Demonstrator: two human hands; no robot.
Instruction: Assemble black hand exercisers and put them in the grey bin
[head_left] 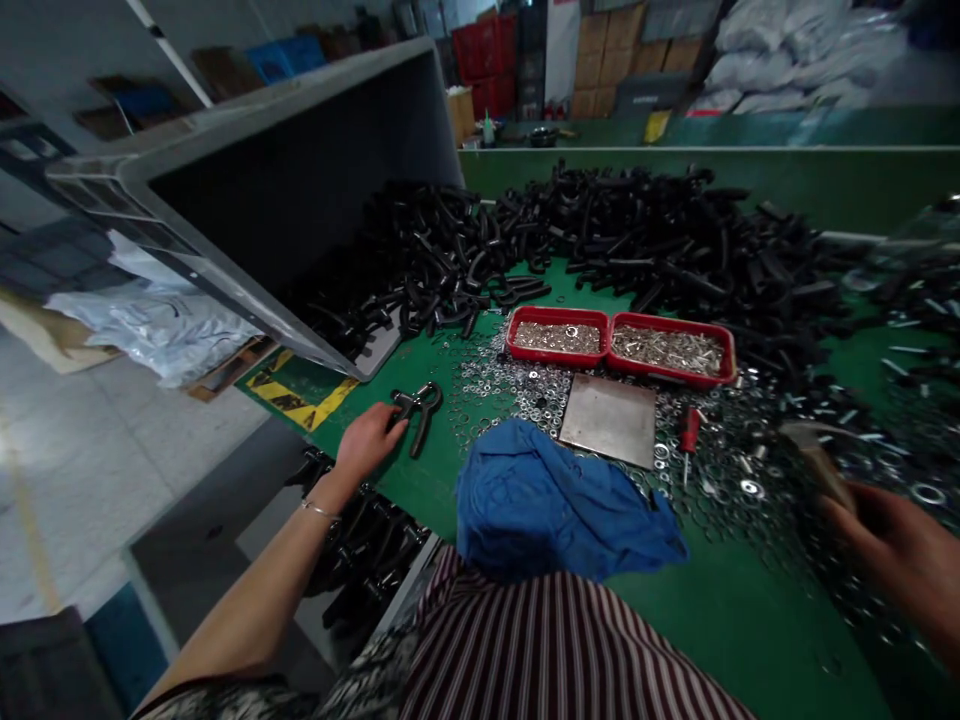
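My left hand (369, 440) reaches to the left edge of the green table (720, 620), its fingers closed on a black U-shaped clamp part (417, 408). At the lower right my right hand (900, 560) is blurred and grips the wooden handle of a hammer (814, 455), whose head hangs over loose washers. A crumpled blue cloth (547, 505) lies in front of me, between the two hands. Just beyond it rests a flat metal plate (609, 420).
Two red trays (619, 343) of small silver parts sit mid-table, ringed by scattered washers (502, 385). A large heap of black curved parts (600, 240) fills the far side. A grey bin (247, 190) tilts at left. A red-handled screwdriver (688, 435) lies by the plate.
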